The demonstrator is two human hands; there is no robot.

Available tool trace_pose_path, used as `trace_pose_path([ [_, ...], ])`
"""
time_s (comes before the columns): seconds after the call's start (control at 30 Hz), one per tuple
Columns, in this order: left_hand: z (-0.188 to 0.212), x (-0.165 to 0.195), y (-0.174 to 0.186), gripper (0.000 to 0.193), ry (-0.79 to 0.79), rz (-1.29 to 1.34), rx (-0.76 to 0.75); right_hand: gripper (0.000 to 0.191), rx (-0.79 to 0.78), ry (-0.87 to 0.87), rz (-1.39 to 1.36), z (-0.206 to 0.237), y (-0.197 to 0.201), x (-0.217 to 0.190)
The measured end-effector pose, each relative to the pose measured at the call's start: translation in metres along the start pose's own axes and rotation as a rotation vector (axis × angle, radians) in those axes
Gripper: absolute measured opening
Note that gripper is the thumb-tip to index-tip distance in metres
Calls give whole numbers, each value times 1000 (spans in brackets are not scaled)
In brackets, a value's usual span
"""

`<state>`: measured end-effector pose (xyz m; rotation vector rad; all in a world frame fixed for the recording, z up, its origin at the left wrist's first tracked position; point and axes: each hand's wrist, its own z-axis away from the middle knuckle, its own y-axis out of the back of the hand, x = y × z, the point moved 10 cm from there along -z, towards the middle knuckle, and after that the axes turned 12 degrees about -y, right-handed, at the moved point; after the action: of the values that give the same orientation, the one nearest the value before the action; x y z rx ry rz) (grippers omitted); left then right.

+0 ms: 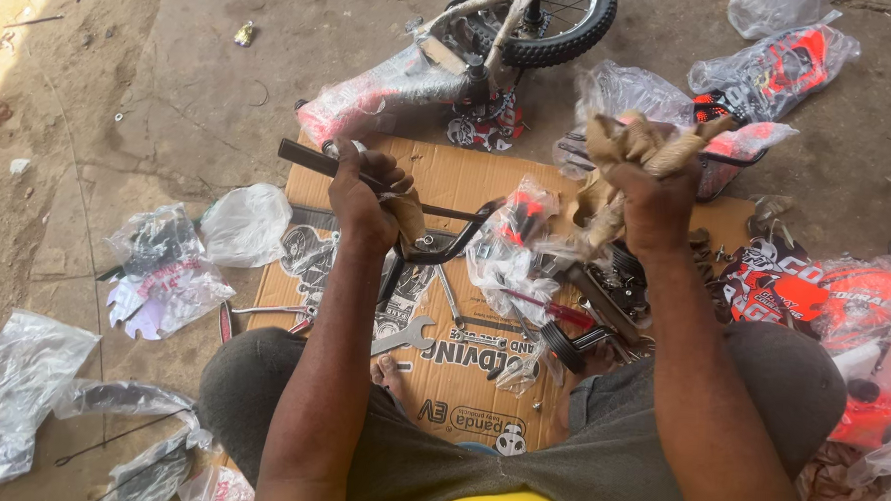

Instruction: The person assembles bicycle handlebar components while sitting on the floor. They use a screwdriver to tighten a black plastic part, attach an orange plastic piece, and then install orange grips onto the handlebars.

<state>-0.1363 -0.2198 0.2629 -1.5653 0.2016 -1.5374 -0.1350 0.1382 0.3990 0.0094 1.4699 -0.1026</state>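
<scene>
- Handlebar (421,244) in black metal sits in your left hand (363,192), which is closed around the upper part of the bar; brown paper wrapping (405,214) clings to the bar just below your fingers.
- Your right hand (653,194) is raised and shut on a crumpled wad of brown paper (635,144), bunched above the knuckles, with a strip of it trailing down beside your wrist.
- Between your hands, over a flattened cardboard sheet (469,176), lies a clear plastic bag (511,243) with a red-and-black part inside, just beside the handlebar's lower end.
- On the cardboard near your knees you have an open-ended spanner (402,336), and to its right a red-handled tool (553,310) and a small black wheel (560,346).
- Beyond the cardboard, at the top of the view, a small bicycle frame (392,93) wrapped in plastic lies on the ground, with its black tyre (565,30) at the far end.
- To your right lie bagged orange-and-black panels (774,64), with more orange parts (864,309) close to your right knee.
- To your left, loose clear plastic bags (246,222) are scattered over the concrete floor (173,68), well apart from your hands.
</scene>
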Motion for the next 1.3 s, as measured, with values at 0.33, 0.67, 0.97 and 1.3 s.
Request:
trace_pose_path([
  [0.33,47,-23,-54,69,13,-266,-153,41,-354,67,556,54,-148,78],
  [0.67,10,-57,-4,76,178,46,-133,14,94,-50,72,-8,-42,43],
  [0.97,3,-112,75,51,376,-370,282,36,-54,-147,-252,-14,-22,52],
  [1.3,-4,-87,56,69,-73,-813,67,61,-26,-114,17,-21,-15,78],
])
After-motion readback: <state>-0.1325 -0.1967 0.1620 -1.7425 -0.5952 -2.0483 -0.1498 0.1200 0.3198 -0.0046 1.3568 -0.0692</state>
